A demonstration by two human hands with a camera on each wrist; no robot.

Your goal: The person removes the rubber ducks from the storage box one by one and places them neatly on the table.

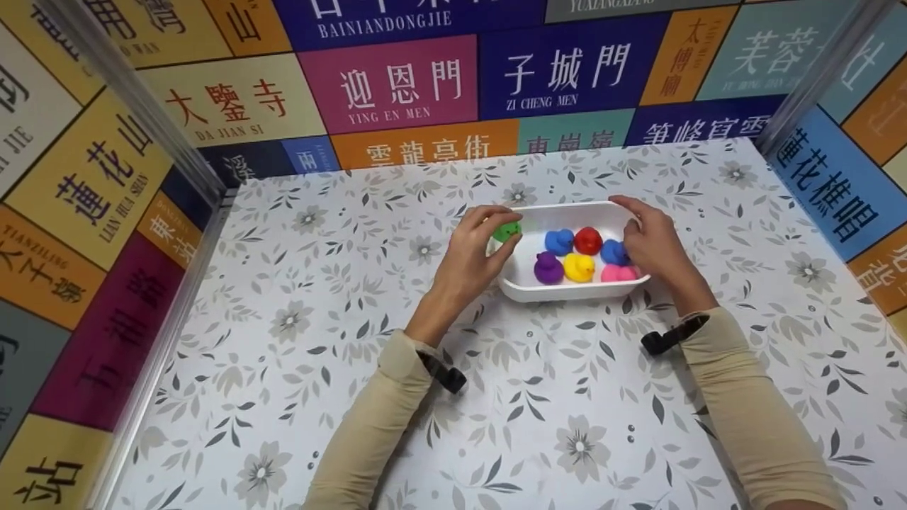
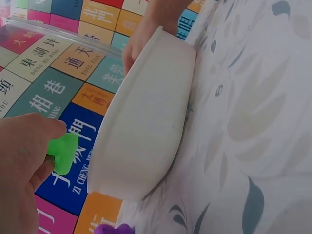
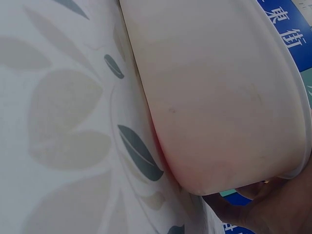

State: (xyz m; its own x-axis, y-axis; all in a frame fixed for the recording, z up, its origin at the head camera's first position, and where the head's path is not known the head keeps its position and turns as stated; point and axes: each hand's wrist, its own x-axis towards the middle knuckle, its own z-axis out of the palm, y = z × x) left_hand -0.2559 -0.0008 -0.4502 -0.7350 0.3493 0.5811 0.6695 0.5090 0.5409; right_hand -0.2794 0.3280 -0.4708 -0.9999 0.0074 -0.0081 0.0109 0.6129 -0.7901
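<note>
My left hand (image 1: 469, 248) pinches a green rubber duck (image 1: 507, 231) between thumb and fingers at the left end of a white plastic tub (image 1: 560, 289). In the left wrist view the green duck shows above the tub's rim. My right hand (image 1: 655, 241) grips the tub's right end, and its fingers (image 3: 278, 207) lie against the end wall. Inside the tub are a purple duck (image 1: 548, 268), a yellow duck (image 1: 579, 268), a red duck (image 1: 587, 241), a blue duck (image 1: 558, 242), another blue duck (image 1: 613, 252) and a pink duck (image 1: 618, 273), the last two partly hidden.
A purple object (image 2: 114, 229), mostly cut off, shows beside the tub in the left wrist view. The table (image 1: 496, 439) has a white floral cover. Panels with printed signs (image 1: 397, 85) stand behind and at both sides. Each wrist wears a black strap (image 1: 446, 374).
</note>
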